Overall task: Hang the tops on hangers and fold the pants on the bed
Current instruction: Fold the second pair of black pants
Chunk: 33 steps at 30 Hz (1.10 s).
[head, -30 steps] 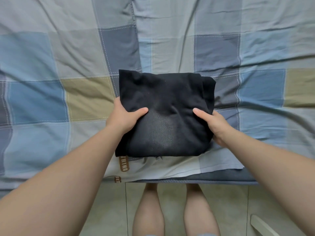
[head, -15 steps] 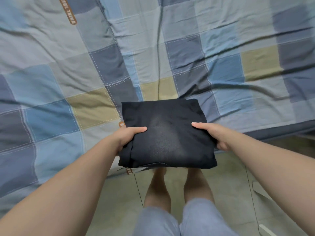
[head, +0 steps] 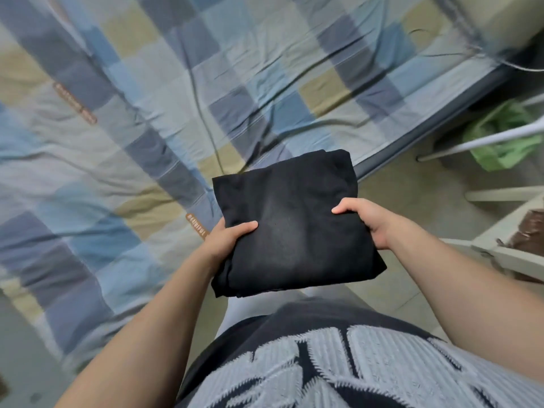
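A folded black pair of pants (head: 294,225) forms a thick square bundle held in the air over the bed's near edge and the floor. My left hand (head: 226,240) grips its left side, thumb on top. My right hand (head: 368,222) grips its right side, thumb on top as well. The fingers of both hands are hidden under the cloth. The bed (head: 147,98) with its blue, grey and tan checked cover fills the upper left of the view.
The bed's dark edge (head: 426,125) runs diagonally at the right. On the floor beyond it lie a green plastic bag (head: 500,136) and white rods (head: 485,139). A pale piece of furniture (head: 515,248) stands at the right edge.
Both hands have lifted the folded pants off the bed and drawn them toward my body. The view has swung right, so the bed's edge and floor items now show.
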Available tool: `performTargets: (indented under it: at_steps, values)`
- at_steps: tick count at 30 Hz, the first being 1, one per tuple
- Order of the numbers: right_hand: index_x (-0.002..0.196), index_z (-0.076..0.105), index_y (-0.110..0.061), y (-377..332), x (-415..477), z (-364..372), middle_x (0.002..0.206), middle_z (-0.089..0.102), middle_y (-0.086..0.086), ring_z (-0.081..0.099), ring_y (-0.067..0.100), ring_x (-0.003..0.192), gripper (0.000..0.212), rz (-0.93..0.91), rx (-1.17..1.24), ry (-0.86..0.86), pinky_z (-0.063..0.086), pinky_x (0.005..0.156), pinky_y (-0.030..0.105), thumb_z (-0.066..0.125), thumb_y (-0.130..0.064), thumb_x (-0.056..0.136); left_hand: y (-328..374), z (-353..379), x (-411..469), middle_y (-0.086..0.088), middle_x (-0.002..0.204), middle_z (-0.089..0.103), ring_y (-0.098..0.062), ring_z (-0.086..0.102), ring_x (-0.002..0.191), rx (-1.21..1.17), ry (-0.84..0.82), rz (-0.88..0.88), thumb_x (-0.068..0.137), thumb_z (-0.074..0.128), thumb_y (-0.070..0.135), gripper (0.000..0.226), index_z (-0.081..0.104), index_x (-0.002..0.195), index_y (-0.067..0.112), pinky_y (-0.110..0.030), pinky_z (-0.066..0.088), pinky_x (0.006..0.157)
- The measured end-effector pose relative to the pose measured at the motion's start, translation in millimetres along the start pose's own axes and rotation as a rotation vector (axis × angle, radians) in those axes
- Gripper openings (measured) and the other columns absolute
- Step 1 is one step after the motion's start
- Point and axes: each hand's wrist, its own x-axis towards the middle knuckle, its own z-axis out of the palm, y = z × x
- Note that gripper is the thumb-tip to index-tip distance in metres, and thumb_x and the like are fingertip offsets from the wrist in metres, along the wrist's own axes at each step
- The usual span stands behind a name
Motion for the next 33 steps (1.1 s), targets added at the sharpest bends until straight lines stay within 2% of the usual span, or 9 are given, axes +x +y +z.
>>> performTargets:
  at_steps: [4, 8, 13, 16, 20, 25, 28, 30, 33]
  values:
    - [0.093, 0.082, -0.013, 25.9, -64.4, -41.5, 0.111, 0.076, 0.011, 0.075, 0.026, 0.093, 0.019, -0.184, 0.178, 0.042, 0.06, 0.069, 0.03, 0.073, -0.021, 0.078, 43.4, 54.0, -22.6, 0.006, 0.114, 0.075, -0.018, 0.074, 0.099, 0.116, -0.099, 0.133, 0.06, 0.088, 0.042, 0.072, 0.06, 0.126, 0.033, -0.034, 0.059, 0.078]
    - [0.1, 0.081, -0.012, 61.0, -119.5, -90.5, 0.114, 0.075, 0.012, 0.074, 0.028, 0.101, 0.035, -0.397, 0.36, 0.108, 0.061, 0.075, 0.033, 0.084, -0.026, 0.068, 84.1, 131.7, -49.0, 0.007, 0.107, 0.077, -0.016, 0.075, 0.093, 0.235, -0.197, 0.287, 0.062, 0.087, 0.037, 0.062, 0.064, 0.12, 0.033, -0.023, 0.059, 0.064]
    - [0.1, 0.08, -0.011, 116.1, -181.4, -168.7, 0.112, 0.075, 0.014, 0.074, 0.029, 0.101, 0.037, -0.618, 0.516, 0.213, 0.06, 0.074, 0.033, 0.084, -0.026, 0.067, 106.0, 253.8, -88.7, 0.007, 0.109, 0.076, -0.016, 0.074, 0.098, 0.385, -0.311, 0.471, 0.065, 0.086, 0.033, 0.057, 0.066, 0.118, 0.033, -0.035, 0.058, 0.082]
    - [0.103, 0.079, -0.012, 155.9, -221.5, -225.4, 0.112, 0.075, 0.015, 0.073, 0.032, 0.102, 0.035, -0.778, 0.587, 0.306, 0.06, 0.072, 0.033, 0.082, -0.023, 0.069, 98.2, 334.7, -119.2, 0.01, 0.11, 0.075, -0.016, 0.073, 0.101, 0.45, -0.384, 0.583, 0.071, 0.087, 0.027, 0.055, 0.064, 0.12, 0.036, -0.035, 0.057, 0.086]
    - [0.111, 0.077, -0.016, 215.6, -277.5, -304.2, 0.117, 0.074, 0.012, 0.072, 0.03, 0.106, 0.036, -0.974, 0.651, 0.396, 0.06, 0.075, 0.032, 0.078, -0.018, 0.075, 74.4, 444.5, -161.3, 0.016, 0.103, 0.076, -0.006, 0.073, 0.095, 0.49, -0.489, 0.725, 0.08, 0.083, 0.014, 0.044, 0.065, 0.114, 0.036, -0.014, 0.056, 0.068]
    - [0.113, 0.075, -0.02, 299.3, -341.0, -386.8, 0.118, 0.074, 0.007, 0.072, 0.026, 0.107, 0.043, -1.134, 0.765, 0.566, 0.06, 0.077, 0.03, 0.081, -0.018, 0.071, 43.9, 579.2, -216.9, 0.02, 0.103, 0.074, -0.002, 0.072, 0.093, 0.587, -0.708, 0.827, 0.082, 0.082, 0.015, 0.044, 0.063, 0.113, 0.04, -0.012, 0.055, 0.068]
    - [0.109, 0.077, -0.024, 347.9, -372.1, -419.1, 0.115, 0.075, 0.005, 0.073, 0.024, 0.104, 0.041, -1.177, 0.87, 0.663, 0.06, 0.074, 0.028, 0.081, -0.019, 0.069, 25.3, 651.7, -247.3, 0.012, 0.109, 0.075, -0.008, 0.072, 0.099, 0.648, -0.848, 0.872, 0.082, 0.081, 0.011, 0.046, 0.064, 0.117, 0.034, -0.015, 0.056, 0.073]
    - [0.104, 0.079, -0.026, 379.3, -388.7, -434.7, 0.114, 0.076, 0.005, 0.074, 0.023, 0.102, 0.037, -1.206, 0.955, 0.708, 0.06, 0.071, 0.026, 0.082, -0.02, 0.067, 11.7, 696.0, -266.1, 0.01, 0.112, 0.075, -0.009, 0.072, 0.102, 0.706, -0.941, 0.88, 0.08, 0.083, 0.017, 0.046, 0.065, 0.115, 0.04, -0.018, 0.058, 0.076]
    - [0.107, 0.078, -0.023, 422.9, -406.1, -454.8, 0.116, 0.075, 0.005, 0.073, 0.024, 0.104, 0.045, -1.217, 1.09, 0.801, 0.06, 0.073, 0.028, 0.084, -0.024, 0.062, -12.3, 758.5, -289.0, 0.01, 0.114, 0.075, -0.011, 0.072, 0.103, 0.785, -1.067, 0.873, 0.076, 0.084, 0.024, 0.047, 0.065, 0.114, 0.043, -0.021, 0.058, 0.08]
